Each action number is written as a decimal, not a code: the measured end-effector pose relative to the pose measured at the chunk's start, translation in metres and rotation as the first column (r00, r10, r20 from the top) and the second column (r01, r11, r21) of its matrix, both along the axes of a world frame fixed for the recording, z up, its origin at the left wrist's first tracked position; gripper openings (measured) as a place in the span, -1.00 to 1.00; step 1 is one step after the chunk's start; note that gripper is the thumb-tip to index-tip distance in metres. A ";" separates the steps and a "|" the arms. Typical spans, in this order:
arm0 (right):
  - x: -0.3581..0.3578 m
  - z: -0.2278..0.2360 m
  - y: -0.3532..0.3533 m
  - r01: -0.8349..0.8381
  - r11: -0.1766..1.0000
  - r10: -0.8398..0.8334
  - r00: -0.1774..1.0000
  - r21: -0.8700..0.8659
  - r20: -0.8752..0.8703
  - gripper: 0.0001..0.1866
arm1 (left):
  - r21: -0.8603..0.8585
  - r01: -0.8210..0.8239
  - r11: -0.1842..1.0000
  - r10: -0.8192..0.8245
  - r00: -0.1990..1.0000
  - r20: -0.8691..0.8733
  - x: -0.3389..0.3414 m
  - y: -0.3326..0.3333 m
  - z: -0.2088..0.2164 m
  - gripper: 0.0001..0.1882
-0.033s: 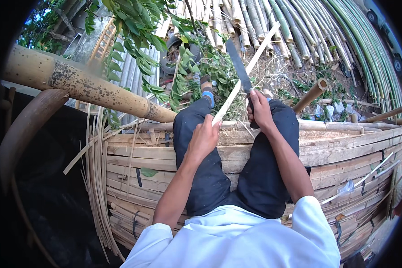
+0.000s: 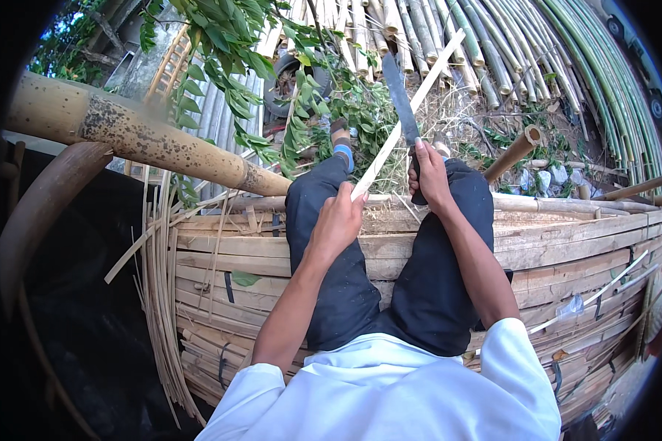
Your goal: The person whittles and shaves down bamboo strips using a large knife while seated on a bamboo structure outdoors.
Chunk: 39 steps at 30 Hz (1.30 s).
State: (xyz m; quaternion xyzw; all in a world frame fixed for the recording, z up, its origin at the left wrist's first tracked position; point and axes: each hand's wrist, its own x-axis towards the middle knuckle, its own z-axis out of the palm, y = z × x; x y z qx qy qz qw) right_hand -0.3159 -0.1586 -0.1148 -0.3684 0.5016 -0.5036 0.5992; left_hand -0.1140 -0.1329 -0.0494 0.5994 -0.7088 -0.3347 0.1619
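My left hand [image 2: 336, 219] is closed round the near end of a long pale bamboo strip [image 2: 394, 140], which slants away to the upper right. My right hand [image 2: 432, 178] grips a large dark-bladed knife [image 2: 400, 97] by its black handle, thumb toward the blade. The blade points away from me, tip up and to the left. In this view it crosses the strip; whether the two touch I cannot tell. Both hands are in front of my knees.
I sit on stacked bundles of split bamboo [image 2: 235, 263]. A thick bamboo pole [image 2: 176, 151] runs across the left, near leafy branches [image 2: 228, 44] and thin strips [image 2: 158, 309]. Beyond my feet lie bamboo poles [image 2: 485, 44] and a tyre [image 2: 279, 92]. A short bamboo post [image 2: 513, 153] juts up at right.
The knife has shifted slightly away from me, its tip now farther up and right. The strip and my left hand have barely moved.
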 end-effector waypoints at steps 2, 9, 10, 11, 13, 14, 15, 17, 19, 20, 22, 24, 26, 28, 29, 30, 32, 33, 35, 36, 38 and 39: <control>0.015 0.007 0.013 -0.263 0.963 0.266 0.962 0.059 -0.053 -0.64 | -0.026 -0.005 1.000 0.006 0.999 0.035 0.005 0.000 -0.009 -0.73; 0.006 0.006 0.008 -0.198 0.980 0.196 0.979 -0.022 -0.062 -0.63 | 0.017 0.021 1.000 -0.021 1.000 -0.002 -0.001 0.000 0.000 -0.72; 0.020 -0.003 0.018 -0.257 0.966 0.258 0.966 -0.020 0.023 -0.65 | 0.001 0.014 1.000 -0.014 1.000 0.019 0.006 0.000 -0.010 -0.71; 0.020 -0.004 0.018 -0.235 0.972 0.234 0.972 -0.005 -0.024 -0.67 | -0.005 0.010 1.000 -0.009 0.999 0.040 0.008 0.002 -0.012 -0.71; 0.009 -0.014 0.005 -0.139 0.988 0.134 0.988 -0.071 -0.074 -0.65 | 0.001 0.013 1.000 -0.013 1.000 -0.014 0.010 0.000 -0.014 -0.69; 0.006 0.005 0.002 -0.025 1.000 0.026 0.996 -0.011 0.085 -0.63 | 0.010 0.002 1.000 -0.002 0.998 -0.061 0.015 0.001 -0.012 -0.67; -0.002 0.011 -0.003 0.128 0.992 -0.129 0.975 0.016 0.179 -0.62 | 0.013 0.002 1.000 -0.002 0.998 -0.060 0.018 0.001 -0.010 -0.67; -0.017 0.005 -0.008 0.291 0.956 -0.283 0.946 -0.031 0.156 -0.69 | 0.021 0.040 0.999 -0.039 0.999 -0.032 0.027 -0.008 -0.002 -0.63; -0.020 0.005 -0.009 0.282 0.952 -0.280 0.959 -0.120 0.038 -0.70 | -0.015 0.045 0.999 -0.043 0.994 0.095 0.049 -0.017 0.005 -0.62; -0.019 0.006 -0.006 0.268 0.957 -0.267 0.963 -0.114 0.026 -0.70 | 0.018 0.016 1.000 -0.018 0.995 0.098 0.057 -0.022 0.011 -0.63; -0.016 0.012 -0.001 0.235 0.968 -0.234 0.972 -0.087 0.013 -0.64 | 0.015 -0.016 1.000 0.015 0.993 0.116 0.067 -0.027 0.026 -0.65; -0.010 0.017 0.003 0.191 0.974 -0.191 0.981 -0.120 0.009 -0.59 | -0.083 0.025 0.996 -0.016 0.994 0.112 0.075 -0.029 0.035 -0.66; -0.004 0.024 0.003 0.152 0.973 -0.154 0.988 -0.171 0.002 -0.61 | -0.172 0.068 0.983 -0.049 0.993 0.111 0.080 -0.031 0.042 -0.69; 0.007 0.041 0.010 0.191 0.964 -0.179 0.981 -0.184 0.080 -0.66 | -0.189 0.078 0.979 -0.057 0.992 0.115 0.078 -0.034 0.054 -0.70; 0.011 0.050 0.014 0.203 0.960 -0.180 0.975 -0.193 0.131 -0.68 | -0.186 0.091 0.978 -0.068 0.990 0.125 0.076 -0.036 0.062 -0.70; 0.016 0.065 0.022 0.229 0.949 -0.193 0.966 -0.219 0.171 -0.74 | -0.209 0.091 0.974 -0.068 0.991 0.115 0.073 -0.037 0.070 -0.70; 0.017 0.081 0.033 0.266 0.935 -0.222 0.955 -0.235 0.199 -0.77 | -0.256 0.096 0.962 -0.096 0.995 0.009 0.064 -0.038 0.087 -0.69; 0.016 0.088 0.040 0.287 0.924 -0.239 0.950 -0.254 0.201 -0.77 | -0.275 0.099 0.956 -0.103 0.995 0.000 0.059 -0.040 0.094 -0.69; 0.014 0.106 0.055 0.316 0.905 -0.261 0.941 -0.286 0.214 -0.77 | -0.420 0.101 0.902 -0.132 0.990 -0.046 0.047 -0.050 0.109 -0.71; 0.014 0.113 0.065 0.341 0.893 -0.278 0.931 -0.294 0.235 -0.76 | -0.508 0.134 0.851 -0.176 0.984 -0.036 0.041 -0.056 0.114 -0.72; 0.012 0.123 0.085 0.369 0.863 -0.327 0.929 -0.344 0.175 -0.75 | -0.569 0.136 0.811 -0.198 0.979 -0.049 0.029 -0.069 0.127 -0.71; 0.011 0.125 0.096 0.383 0.842 -0.365 0.923 -0.380 0.122 -0.74 | -0.617 0.128 0.776 -0.204 0.977 -0.054 0.022 -0.075 0.133 -0.70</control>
